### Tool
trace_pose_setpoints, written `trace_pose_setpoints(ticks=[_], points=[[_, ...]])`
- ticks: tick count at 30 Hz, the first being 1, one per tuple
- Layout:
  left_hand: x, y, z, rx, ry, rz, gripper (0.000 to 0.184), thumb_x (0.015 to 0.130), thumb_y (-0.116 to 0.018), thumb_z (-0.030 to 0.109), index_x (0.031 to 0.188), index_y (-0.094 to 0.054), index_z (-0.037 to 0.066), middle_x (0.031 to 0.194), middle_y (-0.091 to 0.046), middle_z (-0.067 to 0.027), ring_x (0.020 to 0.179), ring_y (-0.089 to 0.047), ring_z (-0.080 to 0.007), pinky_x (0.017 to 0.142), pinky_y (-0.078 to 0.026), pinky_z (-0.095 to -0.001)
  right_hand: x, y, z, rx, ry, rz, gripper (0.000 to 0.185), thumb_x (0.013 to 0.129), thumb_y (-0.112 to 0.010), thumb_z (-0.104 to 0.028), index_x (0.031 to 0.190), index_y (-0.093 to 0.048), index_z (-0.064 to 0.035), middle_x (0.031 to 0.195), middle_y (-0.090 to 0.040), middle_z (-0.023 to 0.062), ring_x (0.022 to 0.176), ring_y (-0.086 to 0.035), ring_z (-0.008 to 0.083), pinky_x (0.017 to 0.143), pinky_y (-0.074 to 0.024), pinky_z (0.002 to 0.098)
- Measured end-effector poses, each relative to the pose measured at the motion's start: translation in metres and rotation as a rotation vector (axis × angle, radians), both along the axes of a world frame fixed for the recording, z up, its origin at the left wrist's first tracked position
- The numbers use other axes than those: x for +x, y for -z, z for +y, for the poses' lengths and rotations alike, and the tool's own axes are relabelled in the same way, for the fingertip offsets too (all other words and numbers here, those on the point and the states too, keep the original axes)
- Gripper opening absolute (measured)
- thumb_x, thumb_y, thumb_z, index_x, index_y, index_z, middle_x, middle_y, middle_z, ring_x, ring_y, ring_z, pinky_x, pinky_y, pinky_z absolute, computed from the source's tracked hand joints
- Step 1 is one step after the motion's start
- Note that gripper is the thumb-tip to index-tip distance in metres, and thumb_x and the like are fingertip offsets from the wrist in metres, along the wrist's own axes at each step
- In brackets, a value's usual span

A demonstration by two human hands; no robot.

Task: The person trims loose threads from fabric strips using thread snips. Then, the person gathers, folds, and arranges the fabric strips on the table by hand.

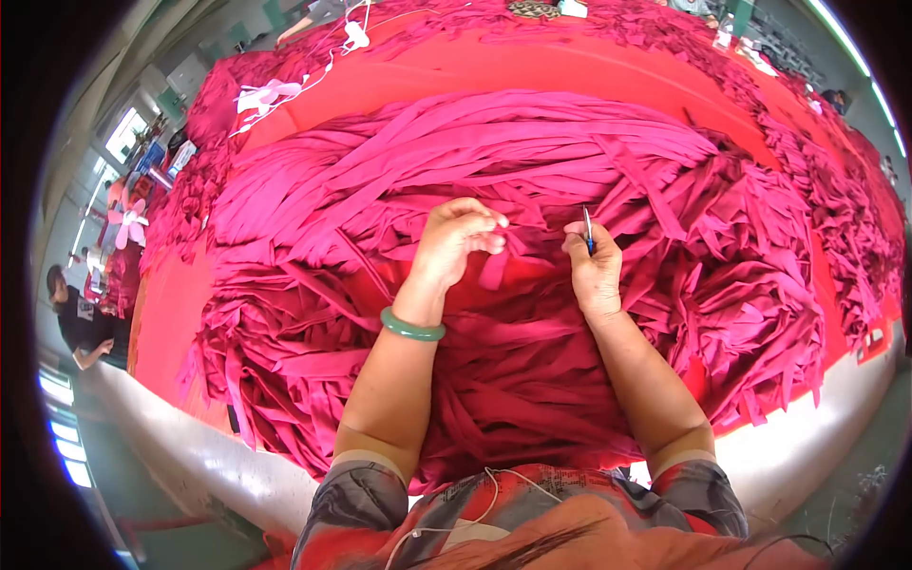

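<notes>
My left hand (pixel 454 239), with a green bangle (pixel 412 326) on its wrist, is closed in a pinch in the middle of the view. At its fingertips hangs the end of a magenta fabric strip (pixel 492 272); the exact grip point is hard to make out. To the right, my right hand (pixel 597 274) is wrapped around small snips (pixel 589 237) with a blue part and a metal tip pointing up and away. Both hands are above a large heap of magenta fabric strips (pixel 456 171), smoother at the back and tangled at the sides and front.
Red cloth (pixel 570 71) covers the big table under the heap. A pink fan (pixel 268 95) with a white cord stands at the back left, and another pink fan (pixel 128 224) further left. A person (pixel 90 323) is at the left; a bottle (pixel 724 32) stands back right.
</notes>
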State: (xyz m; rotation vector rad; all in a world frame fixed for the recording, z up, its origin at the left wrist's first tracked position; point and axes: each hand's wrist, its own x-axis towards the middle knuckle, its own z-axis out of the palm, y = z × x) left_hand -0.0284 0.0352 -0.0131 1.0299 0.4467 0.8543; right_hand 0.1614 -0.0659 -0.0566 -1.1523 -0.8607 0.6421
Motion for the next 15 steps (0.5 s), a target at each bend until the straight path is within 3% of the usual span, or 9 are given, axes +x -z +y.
trace_pose_setpoints(ticks=[4, 5, 8, 9, 14, 15], points=[[-0.006, -0.015, 0.002, 0.216, -0.23, 0.427, 0.005, 0.083, -0.059, 0.001, 0.079, -0.062, 0.001, 0.079, -0.066, -0.0094, 0.061, -0.062, -0.0139, 0.055, -0.052, -0.0273, 0.005, 0.01, 0.006, -0.068, 0.009, -0.126, 0.01, 0.086, -0.057, 0.001, 0.093, -0.064, -0.0018, 0.075, -0.061, 0.0003, 0.065, -0.053, 0.005, 0.06, -0.044, 0.0201], [-0.006, -0.019, 0.0, 0.222, -0.278, 0.479, 0.009, 0.084, -0.058, 0.002, 0.077, -0.062, 0.0, 0.077, -0.066, -0.0078, 0.06, -0.061, -0.0116, 0.053, -0.05, -0.0249, 0.005, 0.018, 0.009, -0.057, 0.014, -0.186, 0.014, 0.084, -0.058, -0.001, 0.096, -0.065, 0.0005, 0.082, -0.066, 0.0067, 0.073, -0.061, 0.0113, 0.069, -0.0489, 0.0241], [-0.01, -0.014, 0.006, 0.413, -0.375, 0.718, 0.012, 0.086, -0.057, 0.004, 0.076, -0.063, -0.001, 0.072, -0.065, -0.0072, 0.06, -0.061, -0.0116, 0.054, -0.048, -0.0242, 0.002, 0.02, 0.006, -0.168, -0.047, -0.375, 0.019, 0.083, -0.06, -0.004, 0.1, -0.065, 0.0009, 0.089, -0.069, 0.0129, 0.083, -0.065, 0.0187, 0.078, -0.0498, 0.0287], [-0.015, 0.003, 0.019, 0.668, -0.425, 0.924, 0.011, 0.086, -0.057, 0.004, 0.078, -0.063, -0.001, 0.069, -0.065, -0.0083, 0.058, -0.061, -0.0124, 0.054, -0.048, -0.0255, 0.0, 0.013, 0.003, -0.216, -0.068, -0.405, 0.021, 0.082, -0.06, -0.007, 0.101, -0.066, 0.0003, 0.092, -0.068, 0.0156, 0.086, -0.066, 0.0232, 0.081, -0.0495, 0.0311], [-0.018, 0.006, 0.022, 0.946, -0.618, 0.98, 0.009, 0.085, -0.059, 0.007, 0.08, -0.065, 0.002, 0.071, -0.066, -0.0087, 0.056, -0.062, -0.0135, 0.052, -0.048, -0.0279, -0.006, 0.025, 0.004, -0.167, -0.061, -0.398, 0.019, 0.083, -0.059, -0.009, 0.099, -0.067, -0.0027, 0.091, -0.066, 0.0192, 0.086, -0.065, 0.0296, 0.079, -0.0497, 0.0355], [-0.014, 0.002, 0.017, 0.67, -0.6, 0.767, 0.012, 0.088, -0.058, 0.008, 0.082, -0.066, 0.002, 0.071, -0.066, -0.0062, 0.055, -0.061, -0.0111, 0.049, -0.047, -0.0245, -0.006, 0.026, 0.004, -0.107, -0.023, -0.448, 0.015, 0.084, -0.06, -0.009, 0.095, -0.067, -0.0024, 0.087, -0.066, 0.0186, 0.083, -0.065, 0.0295, 0.077, -0.0494, 0.035]])
